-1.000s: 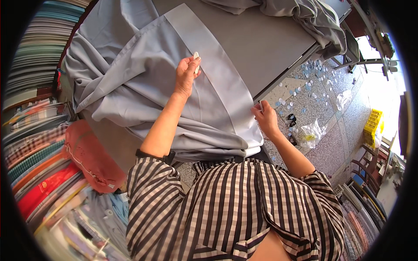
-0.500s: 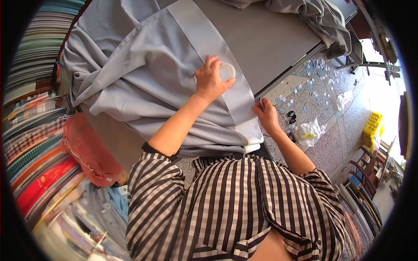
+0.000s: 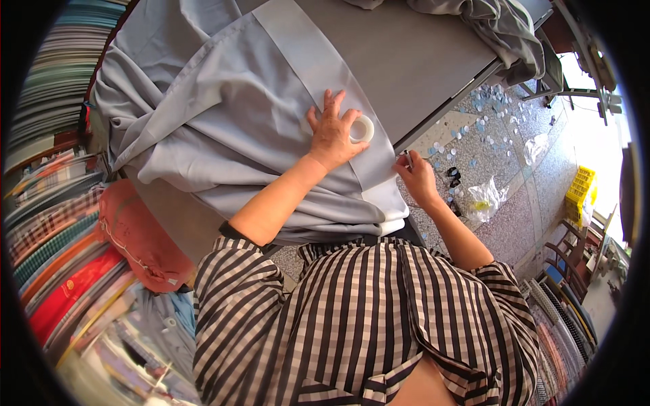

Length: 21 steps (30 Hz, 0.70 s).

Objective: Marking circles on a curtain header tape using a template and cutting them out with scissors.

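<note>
My left hand rests over the grey cloth, on its smooth border band. Its thumb and index finger curve about a white ring-shaped roll, like a tape roll, while the other fingers spread out. At the cloth's curved right edge, my right hand is closed in a pinch. A small slim thing with a dark and shiny look pokes up between its thumb and fingers; its kind is too small to make out.
The cloth drapes over a dark table, with more bunched grey fabric at the far right. Folded fabrics and a red bundle lie left. Round scraps, a plastic bag and a yellow crate are on the floor.
My left hand and the tape roll have shifted slightly right and nearer to me along the band, and its fingers have spread wider. My right hand has hardly moved.
</note>
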Each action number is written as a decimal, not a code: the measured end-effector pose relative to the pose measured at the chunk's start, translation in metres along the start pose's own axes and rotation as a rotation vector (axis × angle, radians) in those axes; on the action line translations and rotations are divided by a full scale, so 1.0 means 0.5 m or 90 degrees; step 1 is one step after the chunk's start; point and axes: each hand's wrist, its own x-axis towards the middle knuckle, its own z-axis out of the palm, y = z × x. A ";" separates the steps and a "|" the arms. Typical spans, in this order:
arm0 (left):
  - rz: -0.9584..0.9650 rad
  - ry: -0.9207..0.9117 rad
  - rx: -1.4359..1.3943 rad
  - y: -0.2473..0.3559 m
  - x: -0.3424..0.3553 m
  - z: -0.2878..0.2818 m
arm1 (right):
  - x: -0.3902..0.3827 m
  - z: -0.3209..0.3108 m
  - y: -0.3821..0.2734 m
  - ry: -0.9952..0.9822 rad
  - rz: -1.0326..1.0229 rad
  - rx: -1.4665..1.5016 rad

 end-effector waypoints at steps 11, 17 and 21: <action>0.015 0.019 -0.004 -0.011 -0.005 0.006 | 0.001 -0.073 -0.088 0.198 -0.174 0.152; 0.007 0.013 -0.015 -0.013 -0.004 0.007 | 0.007 -0.090 -0.133 0.187 -0.197 0.105; 0.017 0.018 -0.016 -0.013 -0.002 0.010 | 0.023 -0.057 -0.149 0.176 -0.294 0.243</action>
